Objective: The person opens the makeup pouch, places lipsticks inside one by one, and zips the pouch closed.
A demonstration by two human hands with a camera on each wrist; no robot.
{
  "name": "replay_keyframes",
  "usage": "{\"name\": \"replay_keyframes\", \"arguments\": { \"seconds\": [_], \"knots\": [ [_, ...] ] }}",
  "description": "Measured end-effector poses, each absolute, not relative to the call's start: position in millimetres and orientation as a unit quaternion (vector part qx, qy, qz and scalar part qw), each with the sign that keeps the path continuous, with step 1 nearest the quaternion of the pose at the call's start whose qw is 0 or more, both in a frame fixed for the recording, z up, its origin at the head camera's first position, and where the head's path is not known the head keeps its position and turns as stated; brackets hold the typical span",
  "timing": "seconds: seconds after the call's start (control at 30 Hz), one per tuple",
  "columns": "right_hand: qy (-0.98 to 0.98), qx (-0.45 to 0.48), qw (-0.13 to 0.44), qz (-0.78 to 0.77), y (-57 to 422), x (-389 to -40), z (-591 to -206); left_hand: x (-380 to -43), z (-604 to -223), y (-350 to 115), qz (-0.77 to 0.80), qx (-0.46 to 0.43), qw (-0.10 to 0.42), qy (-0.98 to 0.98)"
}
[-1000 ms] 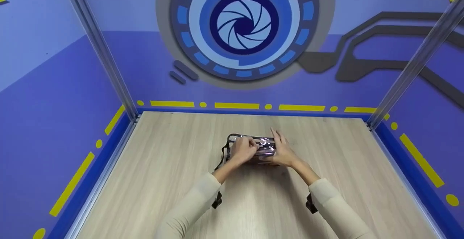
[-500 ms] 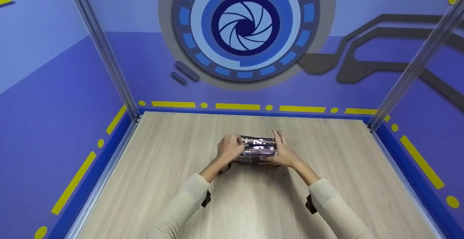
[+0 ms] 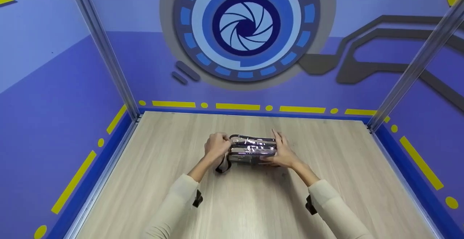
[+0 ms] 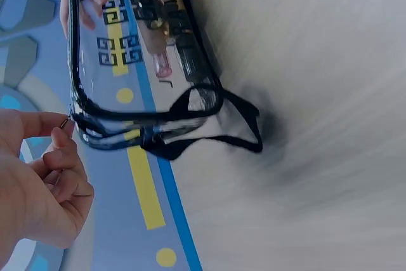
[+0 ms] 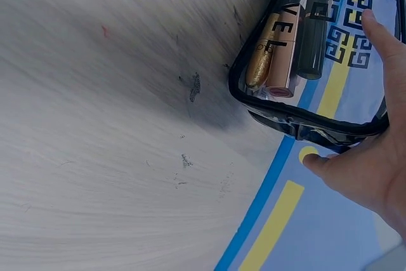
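A clear cosmetic bag (image 3: 253,150) with black trim and dark lettering stands upright on the table. My left hand (image 3: 216,145) is at the bag's left top corner, where thumb and forefinger pinch a small metal zipper pull (image 4: 65,122). My right hand (image 3: 284,152) grips the opposite end, with the thumb and fingers spread across its sides. Through the clear wall show a gold tube (image 5: 260,63), a rose-pink tube (image 5: 283,61) and a dark cylinder (image 5: 311,46). A black strap (image 4: 259,130) loops out from the bag's left end.
The wood-grain table (image 3: 246,206) spreads around the bag. Blue printed panels (image 3: 145,61) rise at the back and both sides, with metal posts (image 3: 105,50) at the corners.
My left hand has moved left along the bag's top, from near the middle to its left end, uncovering the top. The right hand and the bag have stayed in place.
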State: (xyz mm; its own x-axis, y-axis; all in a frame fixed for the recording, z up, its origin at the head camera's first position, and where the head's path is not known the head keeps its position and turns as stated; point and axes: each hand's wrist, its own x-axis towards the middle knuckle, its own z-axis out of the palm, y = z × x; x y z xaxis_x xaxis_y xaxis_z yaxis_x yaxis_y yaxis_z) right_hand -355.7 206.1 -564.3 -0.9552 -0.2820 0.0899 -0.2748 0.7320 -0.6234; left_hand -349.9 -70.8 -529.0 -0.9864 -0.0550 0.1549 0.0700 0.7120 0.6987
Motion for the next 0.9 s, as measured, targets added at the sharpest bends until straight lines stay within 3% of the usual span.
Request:
{"name": "replay_keyframes", "arguments": {
  "seconds": [0.37,0.73,0.9],
  "knots": [
    [0.931,-0.145,0.001,-0.336,207,-357,-563,-363,-546,-93,-0.351,0.015,0.053,-0.935],
    [0.929,-0.149,-0.004,-0.338,207,-358,-566,-369,-563,-96,-0.353,0.002,-0.052,-0.934],
    [0.927,-0.155,-0.002,-0.342,205,-357,-565,-371,-570,-92,-0.351,0.004,-0.066,-0.934]
  ]
}}
